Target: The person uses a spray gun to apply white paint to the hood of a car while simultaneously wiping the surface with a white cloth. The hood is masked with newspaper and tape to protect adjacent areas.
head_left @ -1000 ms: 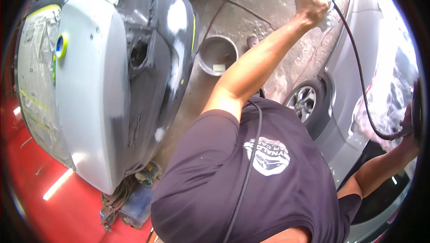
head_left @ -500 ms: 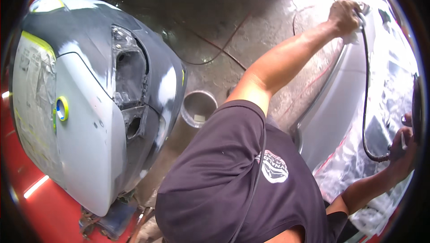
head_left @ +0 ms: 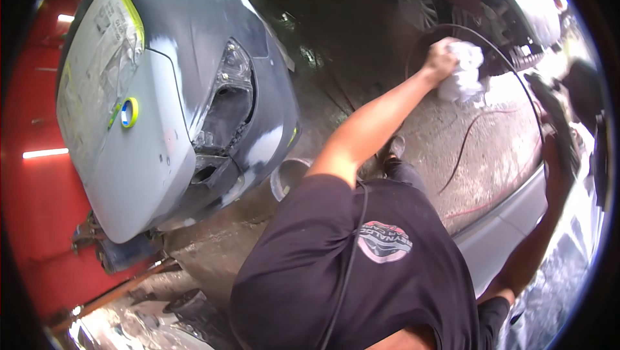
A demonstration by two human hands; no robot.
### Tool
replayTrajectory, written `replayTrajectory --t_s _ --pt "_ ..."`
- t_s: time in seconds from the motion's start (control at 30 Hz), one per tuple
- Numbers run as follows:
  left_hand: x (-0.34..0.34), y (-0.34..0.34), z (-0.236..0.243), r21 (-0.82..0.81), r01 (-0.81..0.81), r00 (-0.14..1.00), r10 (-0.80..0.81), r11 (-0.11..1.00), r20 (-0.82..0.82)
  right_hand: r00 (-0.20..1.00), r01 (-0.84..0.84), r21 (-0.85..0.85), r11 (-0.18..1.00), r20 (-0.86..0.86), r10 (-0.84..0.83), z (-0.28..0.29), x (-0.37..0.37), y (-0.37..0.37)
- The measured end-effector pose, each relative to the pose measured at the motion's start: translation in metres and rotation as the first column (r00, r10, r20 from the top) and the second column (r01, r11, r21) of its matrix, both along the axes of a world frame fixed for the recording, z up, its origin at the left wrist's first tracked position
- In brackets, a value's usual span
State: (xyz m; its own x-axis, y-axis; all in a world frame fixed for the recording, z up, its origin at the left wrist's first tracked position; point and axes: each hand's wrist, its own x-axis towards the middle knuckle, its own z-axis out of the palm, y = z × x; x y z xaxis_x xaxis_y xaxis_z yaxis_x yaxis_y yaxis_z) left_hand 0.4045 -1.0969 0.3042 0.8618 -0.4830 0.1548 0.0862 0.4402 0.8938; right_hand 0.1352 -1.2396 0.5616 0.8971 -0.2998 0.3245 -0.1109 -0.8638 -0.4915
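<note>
My left hand (head_left: 440, 61), arm stretched out over the floor, is closed round a crumpled white cloth (head_left: 462, 73). At the right edge my right hand (head_left: 553, 150) is closed on a dark hand tool (head_left: 557, 106); blur and dim light hide its exact kind. A thin black hose (head_left: 507, 59) arcs behind the cloth and comes down to that hand. Below my right forearm lies a smooth grey car panel (head_left: 497, 237), beside clear plastic sheeting (head_left: 560, 279).
On the left stands a car front (head_left: 145, 175) with grey and white primer patches, masking paper (head_left: 103, 46) and a yellow-and-blue tape roll (head_left: 134, 112). A bucket (head_left: 279, 182) sits beside it. A wheel (head_left: 416, 6) shows at the back. Hoses cross the wet floor (head_left: 426, 150).
My left hand has come away from the sheeted car with the cloth and now hangs over the floor. My right hand has risen with the tool. The view has turned rightward.
</note>
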Motion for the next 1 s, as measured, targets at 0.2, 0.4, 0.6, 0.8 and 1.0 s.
replayTrajectory --t_s 0.2,0.4,0.6,0.8,1.0 --pt "-0.006 0.162 -0.061 0.251 -0.231 0.859 0.318 0.940 -0.401 0.819 -0.574 0.003 0.819 0.014 0.574 -0.087 0.215 -0.026" --pt "-0.009 0.319 0.056 0.497 -0.708 0.635 0.761 0.502 0.135 0.678 -0.732 0.087 0.675 0.186 0.711 -0.130 0.356 -0.017" --pt "0.023 0.443 0.116 0.233 -0.904 0.002 0.541 -0.359 0.841 0.622 -0.780 0.185 0.597 0.129 0.772 -0.090 0.462 0.063" --pt "0.098 0.550 0.111 0.207 -0.499 0.464 -0.058 -0.841 0.884 0.404 -0.905 0.222 0.364 0.173 0.898 -0.074 0.555 0.191" --pt "0.204 0.599 0.122 0.221 -0.438 0.550 -0.065 -0.871 0.833 0.285 -0.951 0.167 0.262 0.135 0.949 -0.096 0.642 0.292"
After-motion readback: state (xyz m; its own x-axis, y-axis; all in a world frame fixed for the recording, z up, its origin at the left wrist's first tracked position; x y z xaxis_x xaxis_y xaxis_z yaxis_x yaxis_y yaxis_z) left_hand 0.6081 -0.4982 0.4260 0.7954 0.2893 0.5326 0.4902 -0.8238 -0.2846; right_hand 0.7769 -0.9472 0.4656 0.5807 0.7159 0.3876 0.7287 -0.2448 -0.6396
